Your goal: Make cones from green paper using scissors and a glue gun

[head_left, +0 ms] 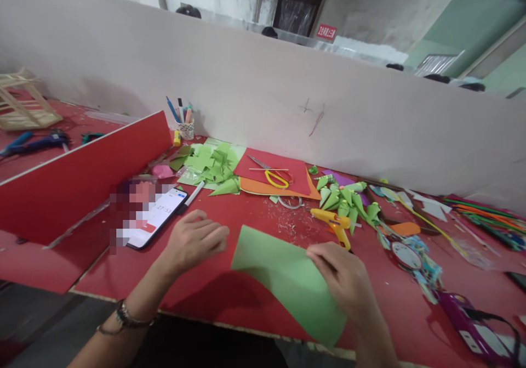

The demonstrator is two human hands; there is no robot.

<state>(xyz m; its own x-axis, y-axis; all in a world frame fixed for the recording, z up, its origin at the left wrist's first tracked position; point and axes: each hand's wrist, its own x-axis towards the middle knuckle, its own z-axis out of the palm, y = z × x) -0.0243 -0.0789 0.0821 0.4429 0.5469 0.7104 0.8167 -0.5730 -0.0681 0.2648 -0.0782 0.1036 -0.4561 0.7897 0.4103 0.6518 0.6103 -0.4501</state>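
A sheet of green paper (283, 280) is in my right hand (345, 275), pinched at its upper edge between thumb and fingers. The sheet bends and hangs over the front of the red table. My left hand (199, 242) is raised just left of the paper, apart from it. Its fingers are curled in, and nothing shows in them. Beyond my right hand lies a yellow hot glue gun (335, 224). Yellow-handled scissors (276, 179) rest on red paper (283, 159) farther back. Green paper cones (347, 198) are heaped behind the glue gun.
A phone (158, 217) lies left of my left hand, beside a marker (195, 194). A red divider board (90, 176) stands at left. Green paper pieces (216, 162) and a pen cup (186, 129) sit behind. At right are a purple device (472, 324) and coloured sticks (485, 214).
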